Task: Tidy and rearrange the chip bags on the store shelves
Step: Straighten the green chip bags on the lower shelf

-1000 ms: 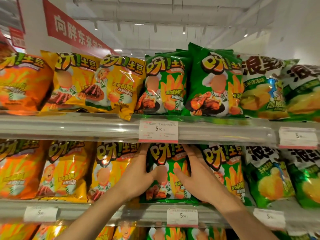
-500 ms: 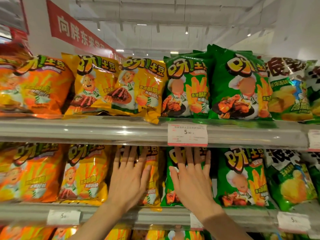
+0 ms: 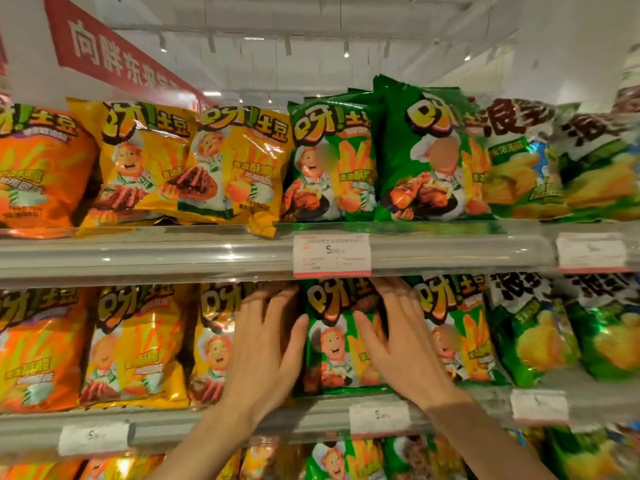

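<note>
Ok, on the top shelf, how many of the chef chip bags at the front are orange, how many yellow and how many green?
Orange bag: 1
Yellow bags: 2
Green chef bags: 2
Total: 5
More green ones stand behind, too hidden to count.

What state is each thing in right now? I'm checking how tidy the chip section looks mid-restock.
Left hand: fingers straight, pressed against the left edge of the green bag.
Right hand: fingers spread, flat on the green bag's right side.
Green bag: upright on the middle shelf, between both hands.
Yellow bag: top shelf, tilted, corner hanging over the edge.
Dark green bag: top shelf, upright, taller than its neighbours.
</note>
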Action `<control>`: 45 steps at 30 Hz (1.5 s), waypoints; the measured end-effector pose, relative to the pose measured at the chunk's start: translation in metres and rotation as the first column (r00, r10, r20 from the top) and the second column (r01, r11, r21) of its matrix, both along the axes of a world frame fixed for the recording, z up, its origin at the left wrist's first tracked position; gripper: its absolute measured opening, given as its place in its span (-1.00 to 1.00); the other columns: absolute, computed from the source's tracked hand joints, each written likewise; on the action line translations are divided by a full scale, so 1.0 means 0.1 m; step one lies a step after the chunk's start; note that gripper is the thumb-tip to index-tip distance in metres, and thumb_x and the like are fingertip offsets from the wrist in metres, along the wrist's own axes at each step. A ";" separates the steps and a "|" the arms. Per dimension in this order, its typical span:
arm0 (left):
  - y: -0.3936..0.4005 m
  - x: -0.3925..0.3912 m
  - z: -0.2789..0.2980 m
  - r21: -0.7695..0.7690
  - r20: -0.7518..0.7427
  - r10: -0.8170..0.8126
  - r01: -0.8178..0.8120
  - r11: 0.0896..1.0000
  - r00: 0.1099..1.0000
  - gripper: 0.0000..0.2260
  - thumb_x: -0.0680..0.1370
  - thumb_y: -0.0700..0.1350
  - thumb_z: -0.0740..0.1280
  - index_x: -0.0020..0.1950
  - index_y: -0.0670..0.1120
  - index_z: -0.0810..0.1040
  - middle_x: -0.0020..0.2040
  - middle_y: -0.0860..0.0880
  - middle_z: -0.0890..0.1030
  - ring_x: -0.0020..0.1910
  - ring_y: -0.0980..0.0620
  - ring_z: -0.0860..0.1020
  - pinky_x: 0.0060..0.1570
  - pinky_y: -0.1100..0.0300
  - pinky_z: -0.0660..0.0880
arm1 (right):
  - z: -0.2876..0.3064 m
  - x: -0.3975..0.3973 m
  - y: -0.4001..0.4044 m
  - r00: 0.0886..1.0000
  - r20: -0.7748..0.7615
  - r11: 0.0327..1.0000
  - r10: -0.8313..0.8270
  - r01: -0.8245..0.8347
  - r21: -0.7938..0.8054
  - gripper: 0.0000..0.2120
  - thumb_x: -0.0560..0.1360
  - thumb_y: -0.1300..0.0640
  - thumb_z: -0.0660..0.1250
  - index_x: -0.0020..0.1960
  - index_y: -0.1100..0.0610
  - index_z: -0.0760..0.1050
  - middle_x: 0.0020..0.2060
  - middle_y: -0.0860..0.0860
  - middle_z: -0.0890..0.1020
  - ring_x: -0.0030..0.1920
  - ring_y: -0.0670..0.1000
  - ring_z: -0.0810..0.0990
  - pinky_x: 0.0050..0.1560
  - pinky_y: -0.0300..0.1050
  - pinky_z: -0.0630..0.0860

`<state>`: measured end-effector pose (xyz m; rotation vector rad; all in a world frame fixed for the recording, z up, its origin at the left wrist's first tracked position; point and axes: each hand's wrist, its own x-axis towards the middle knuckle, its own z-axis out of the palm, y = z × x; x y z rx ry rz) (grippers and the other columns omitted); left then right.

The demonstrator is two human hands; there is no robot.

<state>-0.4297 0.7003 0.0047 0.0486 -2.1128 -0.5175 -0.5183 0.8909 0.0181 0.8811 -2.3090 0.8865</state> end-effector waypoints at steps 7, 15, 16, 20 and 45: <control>1.10 -0.48 0.08 0.115 0.097 -0.181 0.170 0.979 0.979 -0.65 0.58 0.12 0.27 0.35 0.30 0.31 0.09 0.19 0.38 0.00 0.22 0.49 0.01 0.11 0.49 | 0.14 -0.48 1.12 0.989 0.100 0.991 -0.112 0.118 -0.056 -0.47 0.55 -0.05 0.34 0.45 0.07 0.32 0.41 0.12 0.31 0.45 0.08 0.20 0.43 -0.05 0.20; 1.55 -0.95 0.19 0.143 0.426 -0.116 0.059 0.988 0.897 -0.34 0.58 0.15 0.31 0.57 0.23 0.02 0.48 -0.01 0.32 0.30 -0.11 0.47 0.03 0.22 0.35 | 0.15 -0.94 1.65 0.962 0.256 0.995 0.099 -0.103 0.003 -0.22 0.45 -0.19 0.43 0.53 -0.18 0.09 0.52 -0.11 0.15 0.49 0.02 0.22 0.43 -0.08 0.27; 1.54 -0.99 0.20 0.202 0.422 -0.158 0.077 0.976 0.893 -0.35 0.56 0.16 0.33 0.55 0.25 0.06 0.47 0.04 0.34 0.33 -0.07 0.46 0.13 0.23 0.38 | 0.15 -0.98 1.65 0.947 0.291 0.989 0.133 -0.145 0.018 -0.19 0.45 -0.19 0.43 0.54 -0.19 0.04 0.52 -0.13 0.13 0.49 0.00 0.23 0.43 -0.08 0.28; 1.50 -1.05 0.21 0.355 0.406 -0.268 0.119 0.927 0.873 -0.34 0.39 0.19 0.38 0.44 0.38 0.17 0.33 0.08 0.49 0.30 0.01 0.49 0.28 -0.06 0.48 | 0.15 -1.08 1.63 0.876 0.409 0.962 0.256 -0.272 -0.018 -0.17 0.42 -0.13 0.48 0.50 -0.29 0.04 0.39 -0.20 0.30 0.33 -0.13 0.34 0.38 -0.09 0.38; 0.94 -0.74 -0.18 -0.400 0.177 0.419 -0.324 0.858 0.891 -0.49 0.67 0.14 -0.01 0.58 -0.02 0.24 0.55 -0.14 0.29 0.57 -0.15 0.15 0.52 -0.17 0.09 | -0.08 -0.80 1.10 0.947 -0.246 0.939 -0.208 0.264 0.222 -0.39 0.59 -0.23 0.06 0.50 0.11 0.32 0.39 0.30 0.41 0.42 0.33 0.34 0.42 0.41 0.17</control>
